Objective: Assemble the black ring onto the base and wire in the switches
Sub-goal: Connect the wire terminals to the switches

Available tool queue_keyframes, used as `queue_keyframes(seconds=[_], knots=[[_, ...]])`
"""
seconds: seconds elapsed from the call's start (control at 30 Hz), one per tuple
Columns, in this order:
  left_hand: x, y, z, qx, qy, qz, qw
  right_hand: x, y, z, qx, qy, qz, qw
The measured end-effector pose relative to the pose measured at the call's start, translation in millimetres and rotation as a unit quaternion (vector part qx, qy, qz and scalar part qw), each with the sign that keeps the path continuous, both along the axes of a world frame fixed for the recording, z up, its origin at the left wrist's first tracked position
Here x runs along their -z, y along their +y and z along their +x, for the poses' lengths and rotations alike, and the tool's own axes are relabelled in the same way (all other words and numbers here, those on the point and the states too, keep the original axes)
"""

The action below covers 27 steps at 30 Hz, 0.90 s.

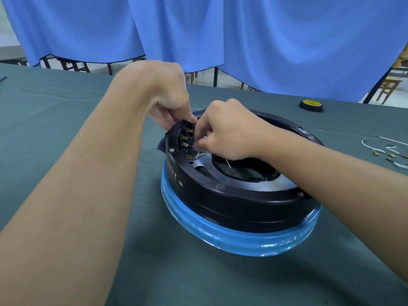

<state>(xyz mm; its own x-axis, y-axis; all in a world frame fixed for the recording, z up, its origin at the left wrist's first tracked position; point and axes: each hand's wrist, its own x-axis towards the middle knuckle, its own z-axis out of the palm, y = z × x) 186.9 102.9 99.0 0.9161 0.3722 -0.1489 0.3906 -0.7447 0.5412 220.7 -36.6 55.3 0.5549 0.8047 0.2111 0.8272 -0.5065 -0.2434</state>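
The black ring (238,204) sits on top of the blue base (242,237) in the middle of the table. On the ring's far left inner side is the switch block (184,138) with brass terminals. My left hand (170,100) grips the top of that block from above with curled fingers. My right hand (225,129) reaches in from the right and pinches a thin white wire (199,154) at the terminals. Another white wire end (228,163) pokes up from the ring's centre opening.
Loose white wires with brass connectors (388,152) lie on the green cloth at the right edge. A black and yellow wheel (310,105) rests at the back right. Blue curtains (242,29) hang behind the table, with chairs beyond.
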Motion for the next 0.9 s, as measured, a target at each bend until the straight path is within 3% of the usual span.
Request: queue_keyframes(seconds=[0.9], knots=[[-0.2,3.8,0.7,0.010,0.001,-0.004,1.000,-1.9,-2.3,0.8,0.009,0.015,0.011,1.000]])
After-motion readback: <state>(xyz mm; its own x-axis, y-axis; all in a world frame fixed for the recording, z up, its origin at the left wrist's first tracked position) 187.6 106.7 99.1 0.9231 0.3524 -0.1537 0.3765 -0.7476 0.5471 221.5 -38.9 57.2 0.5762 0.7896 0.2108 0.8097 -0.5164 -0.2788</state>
